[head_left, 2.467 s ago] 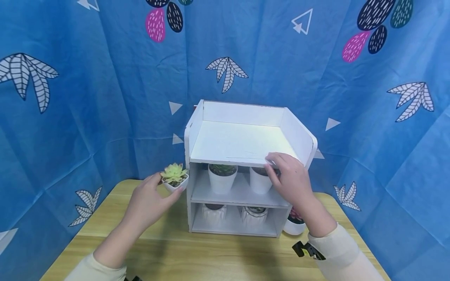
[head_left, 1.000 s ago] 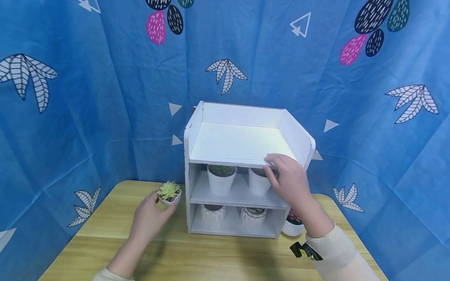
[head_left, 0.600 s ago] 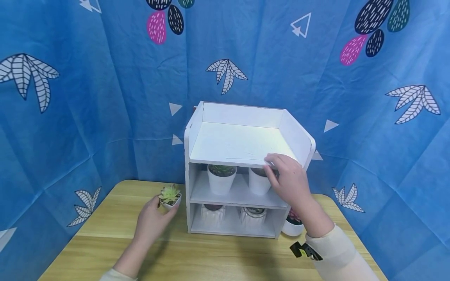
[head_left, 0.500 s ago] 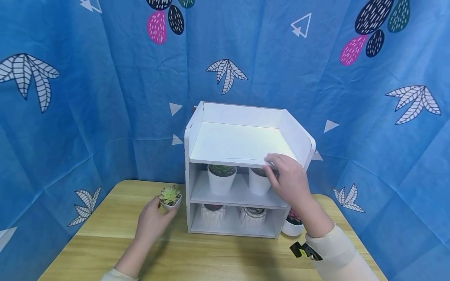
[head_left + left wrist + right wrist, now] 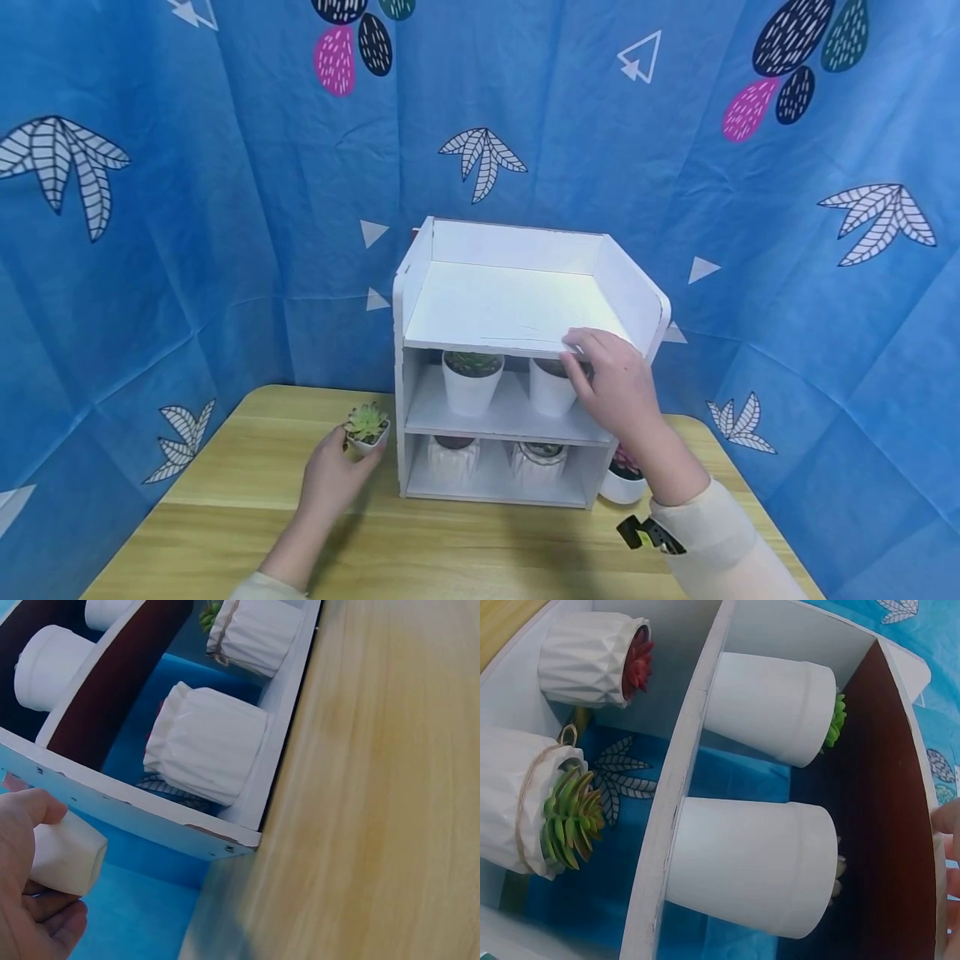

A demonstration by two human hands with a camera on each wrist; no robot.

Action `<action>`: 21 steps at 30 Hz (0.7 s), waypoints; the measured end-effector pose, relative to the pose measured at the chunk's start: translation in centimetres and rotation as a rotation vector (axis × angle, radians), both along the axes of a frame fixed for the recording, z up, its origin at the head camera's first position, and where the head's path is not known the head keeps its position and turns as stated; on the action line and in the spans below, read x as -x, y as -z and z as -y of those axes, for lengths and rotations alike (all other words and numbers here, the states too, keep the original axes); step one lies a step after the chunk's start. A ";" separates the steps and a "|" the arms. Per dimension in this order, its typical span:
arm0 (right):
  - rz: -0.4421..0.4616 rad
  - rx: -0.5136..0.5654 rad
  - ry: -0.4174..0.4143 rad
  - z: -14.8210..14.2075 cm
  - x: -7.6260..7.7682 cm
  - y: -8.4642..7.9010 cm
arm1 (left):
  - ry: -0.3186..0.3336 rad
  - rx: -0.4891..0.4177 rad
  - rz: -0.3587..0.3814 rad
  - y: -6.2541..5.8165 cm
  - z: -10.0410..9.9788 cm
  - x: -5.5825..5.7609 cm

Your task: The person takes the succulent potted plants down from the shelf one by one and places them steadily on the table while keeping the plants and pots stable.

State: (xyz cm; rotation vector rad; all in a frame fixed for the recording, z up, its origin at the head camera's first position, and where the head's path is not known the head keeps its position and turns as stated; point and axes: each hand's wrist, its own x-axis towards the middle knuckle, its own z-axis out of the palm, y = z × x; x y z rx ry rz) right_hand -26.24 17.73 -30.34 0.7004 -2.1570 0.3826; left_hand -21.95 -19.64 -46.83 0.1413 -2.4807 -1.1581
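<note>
My left hand (image 5: pixel 333 475) grips a small potted succulent (image 5: pixel 367 425) by its white pot, with pale green leaves at the top. It is just left of the white shelf unit (image 5: pixel 510 300), low beside its side panel. In the left wrist view, the bare side of the small white pot (image 5: pixel 69 855) shows between thumb and fingers. My right hand (image 5: pixel 617 375) grips the front edge of the unit's top board, fingers on top and thumb below. Part of a tall white pot (image 5: pixel 551 392) is hidden behind that hand.
Another tall white pot (image 5: pixel 471 390) shares the middle level. Ribbed white pots stand on the bottom level, one with a red succulent (image 5: pixel 637 664), one with a green succulent (image 5: pixel 571 814). Right of the unit, a pink-leaved potted plant (image 5: pixel 622 485) sits on the wooden table (image 5: pixel 450 550).
My left hand has lowered the small potted succulent beside the unit, then shifted it slightly right and nearer. My right hand keeps its place on the top board's edge.
</note>
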 end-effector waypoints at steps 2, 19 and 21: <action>-0.001 0.000 -0.002 0.0 0.0 0.0 | 0.001 -0.004 0.001 0.3 0.0 0.2; 0.002 0.001 0.000 -0.1 0.0 0.0 | -0.004 -0.069 0.024 2.9 0.2 1.2; 0.003 0.001 0.002 0.0 -0.1 0.0 | -0.005 -0.079 0.032 3.4 0.1 1.4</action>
